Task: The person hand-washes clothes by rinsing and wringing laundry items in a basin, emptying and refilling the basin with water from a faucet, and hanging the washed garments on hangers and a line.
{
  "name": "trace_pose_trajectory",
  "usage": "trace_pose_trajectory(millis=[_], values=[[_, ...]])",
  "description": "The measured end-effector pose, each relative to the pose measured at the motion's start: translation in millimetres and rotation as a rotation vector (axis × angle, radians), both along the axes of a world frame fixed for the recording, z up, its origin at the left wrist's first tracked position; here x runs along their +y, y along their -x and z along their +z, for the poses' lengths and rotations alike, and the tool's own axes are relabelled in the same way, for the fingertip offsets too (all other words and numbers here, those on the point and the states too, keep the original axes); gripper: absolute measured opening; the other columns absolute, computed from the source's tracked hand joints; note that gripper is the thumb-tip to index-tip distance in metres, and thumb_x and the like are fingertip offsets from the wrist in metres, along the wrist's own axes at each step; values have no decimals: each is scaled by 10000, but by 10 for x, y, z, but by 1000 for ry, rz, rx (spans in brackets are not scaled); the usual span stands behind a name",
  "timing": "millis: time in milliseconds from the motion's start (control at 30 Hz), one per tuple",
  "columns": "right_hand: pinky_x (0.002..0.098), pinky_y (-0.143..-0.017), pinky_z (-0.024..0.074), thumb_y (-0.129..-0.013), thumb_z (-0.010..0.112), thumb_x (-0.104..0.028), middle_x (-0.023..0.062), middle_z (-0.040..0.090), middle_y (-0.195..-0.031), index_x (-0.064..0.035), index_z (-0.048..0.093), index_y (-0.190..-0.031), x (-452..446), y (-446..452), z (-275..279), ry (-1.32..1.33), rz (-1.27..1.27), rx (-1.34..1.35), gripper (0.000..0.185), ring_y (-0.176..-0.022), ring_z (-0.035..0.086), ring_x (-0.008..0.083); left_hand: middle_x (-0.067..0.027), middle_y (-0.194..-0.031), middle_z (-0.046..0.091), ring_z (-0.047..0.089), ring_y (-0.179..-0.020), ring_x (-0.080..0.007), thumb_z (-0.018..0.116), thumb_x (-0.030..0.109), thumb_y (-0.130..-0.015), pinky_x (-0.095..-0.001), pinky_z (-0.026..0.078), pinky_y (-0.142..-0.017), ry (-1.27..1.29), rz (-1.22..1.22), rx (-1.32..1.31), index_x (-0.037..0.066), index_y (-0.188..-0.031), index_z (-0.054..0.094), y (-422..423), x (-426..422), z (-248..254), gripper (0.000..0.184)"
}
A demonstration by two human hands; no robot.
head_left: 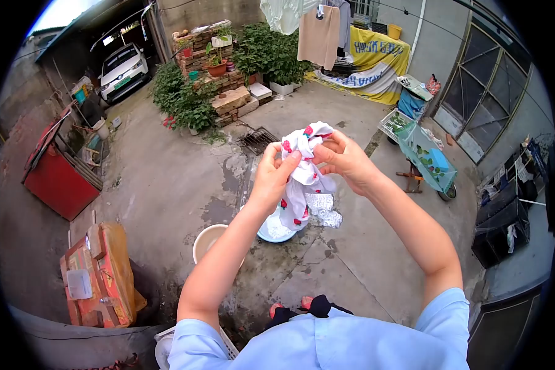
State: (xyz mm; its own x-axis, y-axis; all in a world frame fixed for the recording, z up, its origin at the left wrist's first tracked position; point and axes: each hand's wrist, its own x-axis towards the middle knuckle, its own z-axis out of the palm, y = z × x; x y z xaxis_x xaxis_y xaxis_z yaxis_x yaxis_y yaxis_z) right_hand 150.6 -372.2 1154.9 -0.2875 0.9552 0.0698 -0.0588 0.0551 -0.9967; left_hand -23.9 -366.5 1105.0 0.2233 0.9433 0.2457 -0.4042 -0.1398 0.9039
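Observation:
Between my hands, at chest height, is a bunched white cloth (297, 185) with red and green printed figures; its upper part is gathered and its lower end hangs loose. My left hand (274, 172) pinches it from the left, thumb in front. On the other side my right hand (345, 161) has its curled fingers closed on the cloth's upper right part. Below the hanging end stands a light blue basin (271, 236), partly hidden, with white suds or water in it. Some whitish patterned material (324, 211) shows beside the cloth; I cannot make out what it is.
A cream basin (205, 239) sits on the concrete left of my forearm. Ahead are a floor drain grate (259, 140) and brick steps with plants (229, 102). Laundry (319, 37) hangs at the back. A netted cart (427, 159) stands right, a cluttered orange-covered surface (102, 277) left.

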Motion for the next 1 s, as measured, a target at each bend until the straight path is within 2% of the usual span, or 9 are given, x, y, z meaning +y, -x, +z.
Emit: trace_pose_trajectory(millis=[200, 367, 500, 567, 600, 767, 867, 933, 1000], values=[[272, -679, 478, -787, 648, -40, 84, 610, -990, -17, 438, -1166, -150, -380, 194, -233, -222, 1, 434, -886, 590, 138, -18, -895, 605, 559, -786, -66, 556, 234, -920, -232, 453, -681, -64, -217, -33, 41, -1068, 515, -461, 107, 220, 247], [302, -756, 521, -778, 639, -16, 113, 560, -1028, -10, 413, -1148, -387, -611, 487, -325, -370, 69, 434, -908, 586, 158, 17, -854, 573, 504, -722, -44, 583, 256, -904, -211, 406, -623, -66, -468, -32, 49, -1023, 544, -821, 181, 368, 242], [285, -783, 477, -769, 676, -50, 48, 578, -984, -52, 475, -1108, -521, -790, 853, -303, -347, -137, 395, -895, 577, 127, 22, -928, 579, 509, -813, -45, 554, 265, -917, -230, 421, -685, -272, -391, 130, 55, -1098, 562, -1105, 228, 580, 276], [274, -723, 496, -768, 660, -18, 75, 616, -933, -11, 525, -1023, -414, -961, 993, -489, -413, -238, 289, -849, 604, 135, 32, -892, 568, 502, -779, -49, 558, 287, -913, -238, 417, -667, -123, -507, 119, 57, -1090, 558, -1180, 166, 750, 291], [258, -718, 488, -780, 646, -18, 52, 637, -888, -11, 557, -976, -433, -995, 1180, -486, -459, -215, 216, -822, 609, 122, 26, -845, 558, 514, -740, -64, 595, 387, -881, -241, 424, -648, -65, -545, 87, 68, -1035, 558, -1199, 116, 878, 357], [257, -651, 485, -787, 531, 26, 68, 616, -862, -24, 590, -999, -535, -1099, 2005, -661, -595, -340, 226, -768, 595, 121, -8, -786, 576, 570, -670, -117, 650, 488, -795, -297, 495, -607, -20, -773, -76, 89, -964, 537, -1298, 403, 1109, 448], [232, -645, 462, -834, 544, -50, 29, 630, -899, -65, 606, -1016, -543, -1232, 2493, -720, -665, -391, 193, -767, 569, 91, 25, -737, 533, 475, -567, -61, 610, 400, -870, -224, 418, -523, -29, -695, -143, 93, -988, 541, -1443, 437, 1362, 336], [301, -694, 495, -811, 478, -19, 99, 615, -906, -37, 557, -1071, -603, -1450, 2998, -868, -771, -328, 273, -797, 612, 182, 41, -708, 518, 385, -546, -50, 510, 398, -918, -214, 332, -516, -81, -611, -60, 95, -967, 560, -1491, 482, 1546, 311], [303, -622, 493, -787, 480, 6, 85, 612, -829, 7, 567, -1015, -768, -1411, 3238, -894, -930, -357, 243, -674, 597, 181, 47, -698, 512, 364, -557, -47, 427, 372, -930, -208, 298, -535, -135, -558, 26, 98, -944, 567, -1502, 500, 1787, 308]])
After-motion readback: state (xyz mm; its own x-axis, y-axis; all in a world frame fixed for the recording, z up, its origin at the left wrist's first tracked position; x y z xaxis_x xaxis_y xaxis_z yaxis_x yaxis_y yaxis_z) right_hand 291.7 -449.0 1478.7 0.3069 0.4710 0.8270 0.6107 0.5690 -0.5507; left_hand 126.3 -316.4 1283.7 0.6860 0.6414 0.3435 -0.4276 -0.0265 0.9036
